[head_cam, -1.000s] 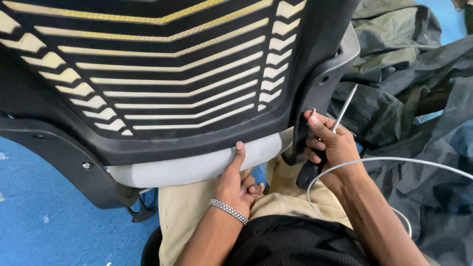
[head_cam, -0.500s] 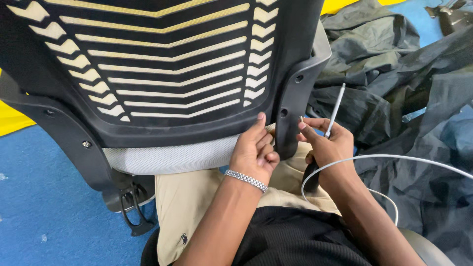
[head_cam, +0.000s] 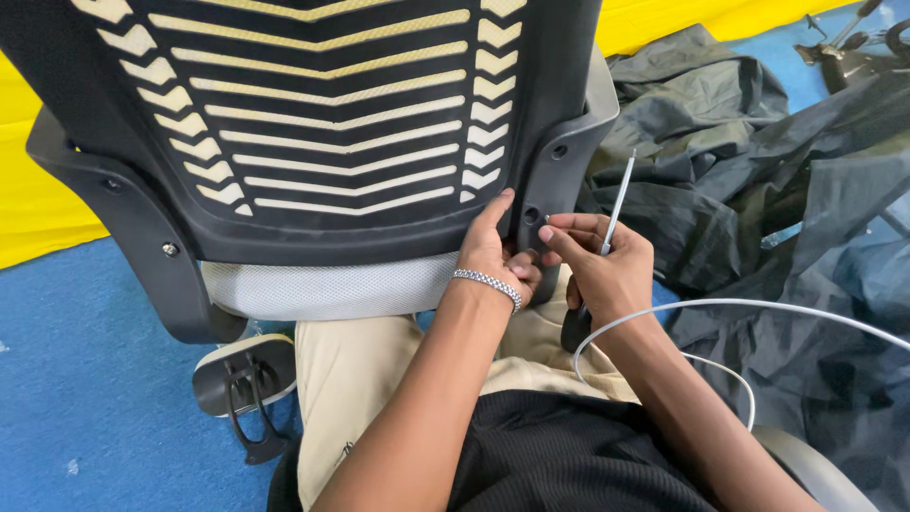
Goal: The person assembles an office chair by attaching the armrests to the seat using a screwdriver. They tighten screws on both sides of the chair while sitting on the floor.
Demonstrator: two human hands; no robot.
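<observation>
A black office chair backrest (head_cam: 332, 142) with yellow mesh slats stands in front of me, above my lap. My left hand (head_cam: 485, 254), wearing a silver bracelet, grips the lower right corner of its frame, index finger stretched up beside a small screw hole (head_cam: 531, 215). My right hand (head_cam: 607, 270) is right next to it, shut on a screwdriver (head_cam: 618, 199); the thin silver shaft points up and the black handle sticks out below the palm. Its thumb and forefinger pinch together close to the hole; whether they hold anything small, I cannot tell.
A grey mesh cushion (head_cam: 322, 284) runs under the backrest. A white cable (head_cam: 749, 305) loops over my right forearm. Crumpled dark grey fabric (head_cam: 720, 190) lies on the right. A black plastic part (head_cam: 242, 379) rests on the blue floor (head_cam: 95, 408), with a yellow mat (head_cam: 47, 190) behind.
My left hand has slid from the grey cushion edge rightwards onto the frame corner. My right hand with the screwdriver has come up and in toward the screw hole.
</observation>
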